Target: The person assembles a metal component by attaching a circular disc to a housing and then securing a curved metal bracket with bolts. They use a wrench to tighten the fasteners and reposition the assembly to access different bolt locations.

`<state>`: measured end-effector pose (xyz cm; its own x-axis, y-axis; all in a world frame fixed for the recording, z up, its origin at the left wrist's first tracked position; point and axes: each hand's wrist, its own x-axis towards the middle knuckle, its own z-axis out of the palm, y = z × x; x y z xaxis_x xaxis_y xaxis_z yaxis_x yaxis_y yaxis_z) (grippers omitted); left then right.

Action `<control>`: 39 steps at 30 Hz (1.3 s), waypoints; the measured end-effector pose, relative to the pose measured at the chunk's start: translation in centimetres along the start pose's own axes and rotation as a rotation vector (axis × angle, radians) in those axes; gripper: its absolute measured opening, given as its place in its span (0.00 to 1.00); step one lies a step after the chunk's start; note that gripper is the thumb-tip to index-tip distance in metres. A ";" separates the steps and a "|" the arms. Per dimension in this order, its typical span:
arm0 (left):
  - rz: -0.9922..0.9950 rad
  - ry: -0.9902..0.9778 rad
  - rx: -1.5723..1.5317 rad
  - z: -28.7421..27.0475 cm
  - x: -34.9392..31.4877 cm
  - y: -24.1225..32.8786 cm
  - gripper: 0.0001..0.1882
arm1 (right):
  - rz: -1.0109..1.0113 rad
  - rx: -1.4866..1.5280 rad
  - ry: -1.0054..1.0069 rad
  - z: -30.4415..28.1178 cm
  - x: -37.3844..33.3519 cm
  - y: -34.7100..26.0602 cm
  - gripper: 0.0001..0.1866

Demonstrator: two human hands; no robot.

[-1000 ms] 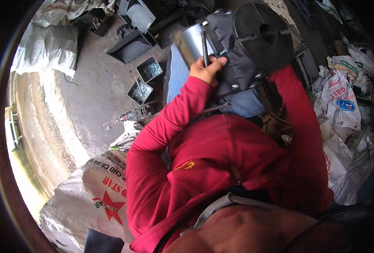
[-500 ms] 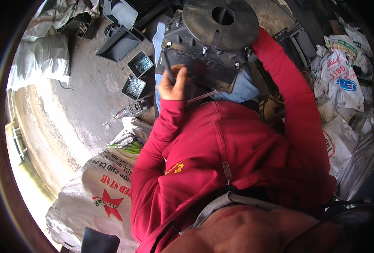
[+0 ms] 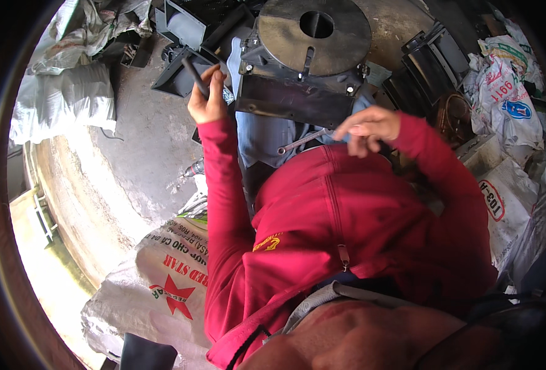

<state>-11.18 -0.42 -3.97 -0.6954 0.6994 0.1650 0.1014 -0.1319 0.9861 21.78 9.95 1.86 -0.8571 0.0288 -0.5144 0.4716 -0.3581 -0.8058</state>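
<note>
My left hand [image 3: 206,102] is raised at the left of the machine part, its fingers closed round a dark rod [image 3: 194,75] that points up and left. My right hand [image 3: 371,126], slightly blurred, hovers over my lap with its fingers apart and loosely bent. Its fingertips are close to one end of a wrench [image 3: 297,143], which lies on a blue cloth [image 3: 257,135]; I cannot tell if they touch. In front of me stands a dark metal assembly [image 3: 294,102] with bolts at its corners. On top is a round plate [image 3: 341,40] with a central hole and a slot.
Left on the floor are dark metal housings [image 3: 183,28] and a partly hidden power drill [image 3: 194,168]. More dark housings [image 3: 424,68] stand at the right, beside white printed sacks [image 3: 504,92]. A large white sack [image 3: 143,290] lies at my lower left.
My left hand has moved left and up with the rod, away from the assembly. My right hand has come back from the assembly's far right side toward the wrench.
</note>
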 end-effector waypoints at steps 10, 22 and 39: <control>-0.395 -0.117 -0.033 2.3 2.0 -0.5 0.15 | -0.332 0.945 0.427 3.7 10.7 0.6 0.17; 0.076 -0.054 0.159 -0.1 -5.2 0.9 0.19 | -0.421 0.826 0.400 0.8 11.2 2.6 0.23; 0.490 -0.503 0.497 5.5 -6.8 3.9 0.21 | -0.454 0.800 0.517 2.0 11.3 2.5 0.24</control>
<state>-2.18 -1.83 -1.07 -0.1058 0.8876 0.4482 0.6890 -0.2596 0.6767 12.81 7.51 -5.36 -0.6373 0.6416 -0.4269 -0.3071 -0.7195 -0.6229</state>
